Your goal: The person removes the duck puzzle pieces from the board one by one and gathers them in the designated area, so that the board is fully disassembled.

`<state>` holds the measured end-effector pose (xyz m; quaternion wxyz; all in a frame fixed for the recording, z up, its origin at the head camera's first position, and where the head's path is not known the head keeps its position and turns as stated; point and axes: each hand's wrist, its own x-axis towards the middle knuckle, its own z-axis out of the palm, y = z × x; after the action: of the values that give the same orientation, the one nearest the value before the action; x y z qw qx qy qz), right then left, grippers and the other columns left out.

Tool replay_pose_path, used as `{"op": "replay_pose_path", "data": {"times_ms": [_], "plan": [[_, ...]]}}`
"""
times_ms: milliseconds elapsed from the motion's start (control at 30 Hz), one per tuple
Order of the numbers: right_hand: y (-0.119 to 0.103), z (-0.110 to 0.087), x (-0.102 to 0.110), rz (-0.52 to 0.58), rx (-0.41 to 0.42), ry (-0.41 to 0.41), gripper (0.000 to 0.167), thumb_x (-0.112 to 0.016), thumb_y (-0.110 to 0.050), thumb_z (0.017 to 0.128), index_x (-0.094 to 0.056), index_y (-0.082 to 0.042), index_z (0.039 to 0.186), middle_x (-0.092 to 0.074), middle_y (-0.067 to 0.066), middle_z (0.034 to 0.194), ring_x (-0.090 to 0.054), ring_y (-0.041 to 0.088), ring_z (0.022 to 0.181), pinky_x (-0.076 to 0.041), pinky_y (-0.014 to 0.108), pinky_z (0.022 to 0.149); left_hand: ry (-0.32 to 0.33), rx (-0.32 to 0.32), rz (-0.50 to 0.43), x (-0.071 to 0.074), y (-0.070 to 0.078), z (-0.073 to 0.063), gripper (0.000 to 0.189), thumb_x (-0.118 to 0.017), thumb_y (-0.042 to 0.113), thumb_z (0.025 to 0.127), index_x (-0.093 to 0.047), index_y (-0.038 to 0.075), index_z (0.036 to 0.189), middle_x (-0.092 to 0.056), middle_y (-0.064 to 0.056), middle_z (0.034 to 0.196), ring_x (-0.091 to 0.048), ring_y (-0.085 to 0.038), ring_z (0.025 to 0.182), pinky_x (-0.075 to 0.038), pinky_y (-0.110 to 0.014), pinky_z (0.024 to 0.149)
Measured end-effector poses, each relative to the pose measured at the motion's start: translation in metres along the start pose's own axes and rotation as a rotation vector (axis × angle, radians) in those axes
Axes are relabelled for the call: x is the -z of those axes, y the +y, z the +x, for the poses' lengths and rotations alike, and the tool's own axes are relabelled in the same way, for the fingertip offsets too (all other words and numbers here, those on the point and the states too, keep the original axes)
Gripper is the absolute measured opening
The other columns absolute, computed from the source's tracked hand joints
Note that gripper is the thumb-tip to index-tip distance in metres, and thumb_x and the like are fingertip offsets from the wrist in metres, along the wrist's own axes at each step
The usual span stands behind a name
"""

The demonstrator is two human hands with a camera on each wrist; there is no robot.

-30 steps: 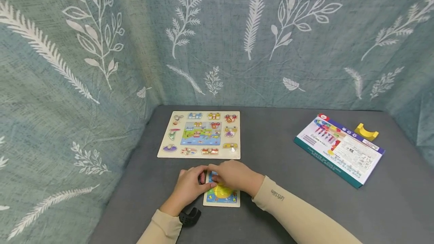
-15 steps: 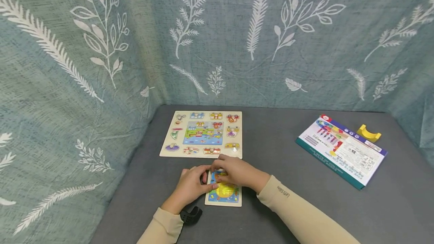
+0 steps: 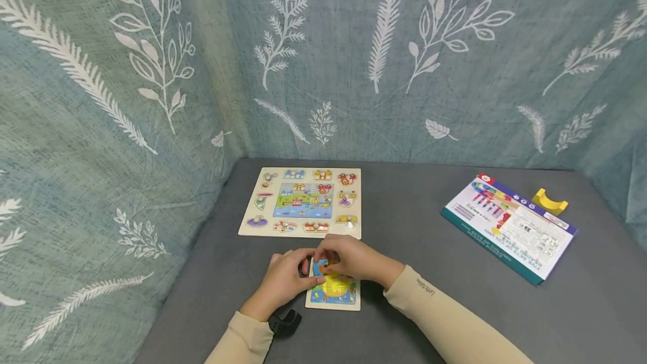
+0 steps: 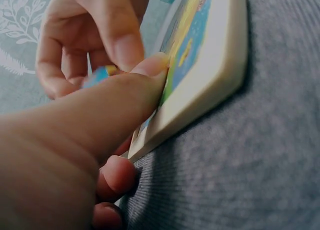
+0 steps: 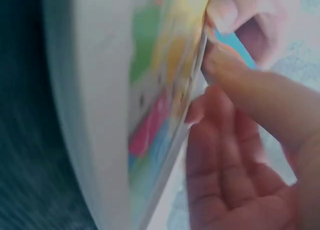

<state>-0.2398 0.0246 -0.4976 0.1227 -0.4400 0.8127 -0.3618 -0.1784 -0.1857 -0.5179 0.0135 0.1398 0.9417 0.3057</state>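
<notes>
As the left hand (image 3: 285, 274) grips the pale-rimmed rectangular puzzle board (image 3: 333, 306) on grey cloth (image 3: 404, 218), the right hand (image 3: 354, 257) pinches a flat blue puzzle piece (image 5: 236, 46) at its far end; the piece could tilt or drop if that pinch slackens.

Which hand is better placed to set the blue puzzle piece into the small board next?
Right, I think. The right hand appears to pinch the blue puzzle piece over the small puzzle board, while the left hand holds that board's left edge and could steady it.
</notes>
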Motion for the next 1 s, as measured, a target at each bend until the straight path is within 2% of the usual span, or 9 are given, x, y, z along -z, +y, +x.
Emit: {"op": "replay_pose_path", "data": {"times_ms": [167,367,533,667,1000], "plan": [[-0.005,-0.011,0.012,0.112,-0.039,0.038,0.016,-0.080,-0.005,0.093,-0.077,-0.015,0.105,-0.068,-0.008,0.098,-0.060,0.004,0.082,-0.054,0.024,0.075,-0.002,-0.008,-0.010,-0.003,0.001,-0.001,0.051,-0.089,0.036,0.086,-0.072,0.011,0.127,-0.045,0.013,0.072,-0.037,-0.006,0.067,-0.025,-0.043,0.078],[-0.001,-0.031,0.041,0.182,-0.143,0.163,0.013,-0.078,-0.002,0.094,-0.077,-0.012,0.103,-0.071,-0.004,0.093,-0.065,0.007,0.079,-0.056,0.027,0.072,0.009,-0.006,-0.012,-0.004,0.001,0.000,0.052,-0.089,0.035,0.086,-0.073,0.016,0.131,-0.045,0.013,0.073,-0.037,-0.006,0.065,-0.026,-0.043,0.080],[0.011,-0.051,0.059,0.214,-0.230,0.255,0.010,-0.076,-0.003,0.096,-0.077,-0.010,0.104,-0.071,-0.005,0.089,-0.070,0.020,0.082,-0.057,0.029,0.073,0.011,-0.007,-0.009,-0.003,0.001,0.000,0.052,-0.090,0.035,0.085,-0.073,0.017,0.130,-0.045,0.014,0.073,-0.037,-0.005,0.064,-0.026,-0.043,0.080],[0.024,-0.066,0.070,0.233,-0.306,0.279,0.008,-0.074,-0.003,0.098,-0.077,-0.008,0.103,-0.072,-0.002,0.088,-0.071,0.028,0.083,-0.056,0.029,0.069,0.003,0.001,-0.009,-0.003,0.003,0.001,0.053,-0.090,0.035,0.085,-0.073,0.016,0.131,-0.045,0.013,0.073,-0.037,-0.006,0.064,-0.026,-0.043,0.080],[0.044,-0.088,0.074,0.219,-0.480,0.282,0.008,-0.071,-0.002,0.100,-0.078,-0.004,0.101,-0.070,0.000,0.084,-0.068,0.015,0.076,-0.053,0.030,0.067,-0.009,0.013,-0.032,-0.001,0.002,0.000,0.054,-0.089,0.037,0.086,-0.072,0.016,0.132,-0.045,0.013,0.073,-0.037,-0.007,0.065,-0.024,-0.044,0.081]]}}
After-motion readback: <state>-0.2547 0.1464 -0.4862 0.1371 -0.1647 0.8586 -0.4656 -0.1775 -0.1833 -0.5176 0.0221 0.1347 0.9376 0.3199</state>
